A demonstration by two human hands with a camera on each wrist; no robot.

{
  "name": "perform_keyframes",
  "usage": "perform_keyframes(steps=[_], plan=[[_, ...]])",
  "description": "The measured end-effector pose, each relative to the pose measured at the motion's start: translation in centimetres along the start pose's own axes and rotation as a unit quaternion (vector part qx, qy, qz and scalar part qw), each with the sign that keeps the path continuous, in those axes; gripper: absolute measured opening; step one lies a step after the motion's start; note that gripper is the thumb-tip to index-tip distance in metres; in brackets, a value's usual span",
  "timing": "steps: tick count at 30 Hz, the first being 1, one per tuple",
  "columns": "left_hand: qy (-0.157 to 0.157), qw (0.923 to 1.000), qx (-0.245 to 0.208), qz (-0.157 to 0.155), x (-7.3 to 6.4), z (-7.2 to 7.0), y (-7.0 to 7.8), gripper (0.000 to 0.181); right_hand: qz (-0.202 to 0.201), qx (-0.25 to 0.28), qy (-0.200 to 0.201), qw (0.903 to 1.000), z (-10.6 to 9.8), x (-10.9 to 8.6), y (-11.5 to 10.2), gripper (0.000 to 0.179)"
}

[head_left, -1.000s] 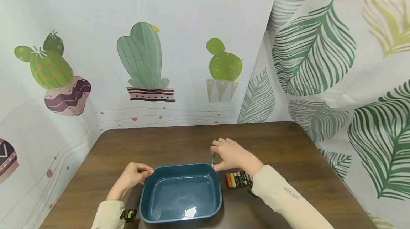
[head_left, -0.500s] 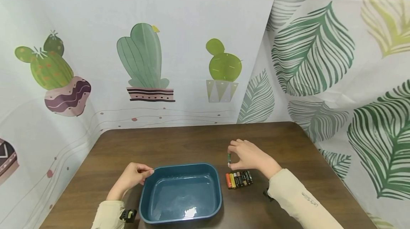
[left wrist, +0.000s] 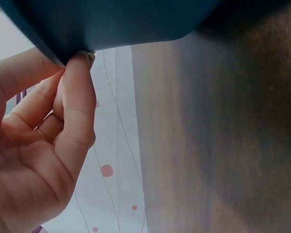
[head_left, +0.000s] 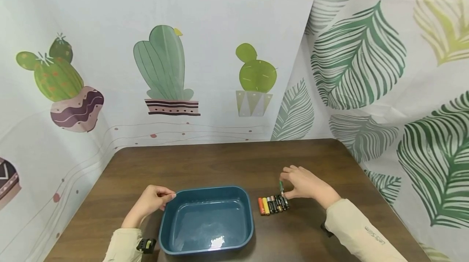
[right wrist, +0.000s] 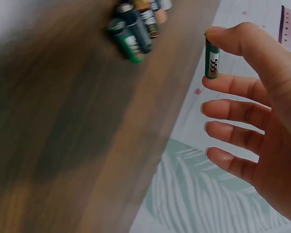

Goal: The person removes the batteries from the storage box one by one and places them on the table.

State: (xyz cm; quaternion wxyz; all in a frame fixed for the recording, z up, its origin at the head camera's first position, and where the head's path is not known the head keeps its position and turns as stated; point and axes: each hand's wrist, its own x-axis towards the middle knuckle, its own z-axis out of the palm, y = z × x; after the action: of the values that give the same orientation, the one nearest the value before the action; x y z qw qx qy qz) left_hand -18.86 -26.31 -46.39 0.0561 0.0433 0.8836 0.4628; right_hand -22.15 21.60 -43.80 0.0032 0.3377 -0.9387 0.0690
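Observation:
My left hand (head_left: 152, 201) pinches the back left corner of a dark teal plastic tub (head_left: 207, 249) between thumb and fingers. The left wrist view shows the thumb (left wrist: 78, 97) pressed against the tub's rim (left wrist: 111, 29). Over to the right, my right hand (head_left: 304, 182) holds a small green battery (right wrist: 212, 60) by its two ends, thumb on one end and index finger on the other. The remaining fingers spread apart below it. Just under this hand, a row of batteries (head_left: 271, 205) lies side by side on the table, red and yellow at its left end, mostly dark towards the right.
The brown wooden table (head_left: 205, 164) reaches back to a white cloth backdrop (head_left: 216, 50) printed with cacti and leaves. The tub stands left of the battery row, with a narrow gap between them. Nothing lies inside the tub.
My right hand has moved right with the green battery, from beside the tub's back right corner to the right end of the battery row. The left hand and tub have stayed put.

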Motion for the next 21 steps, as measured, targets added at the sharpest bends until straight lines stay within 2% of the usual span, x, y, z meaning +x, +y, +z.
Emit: perform_keyframes(steps=[11,21], plan=[[0.002,1.0,0.004,0.004,0.0,0.0,0.1,0.013,0.033,0.053,-0.056,0.9965,1.8,-1.6,0.7,0.032],[0.005,1.0,0.001,0.002,0.1,0.1,-0.1,0.013,0.016,0.031,-0.05,0.9982,2.8,-1.6,0.9,0.036]])
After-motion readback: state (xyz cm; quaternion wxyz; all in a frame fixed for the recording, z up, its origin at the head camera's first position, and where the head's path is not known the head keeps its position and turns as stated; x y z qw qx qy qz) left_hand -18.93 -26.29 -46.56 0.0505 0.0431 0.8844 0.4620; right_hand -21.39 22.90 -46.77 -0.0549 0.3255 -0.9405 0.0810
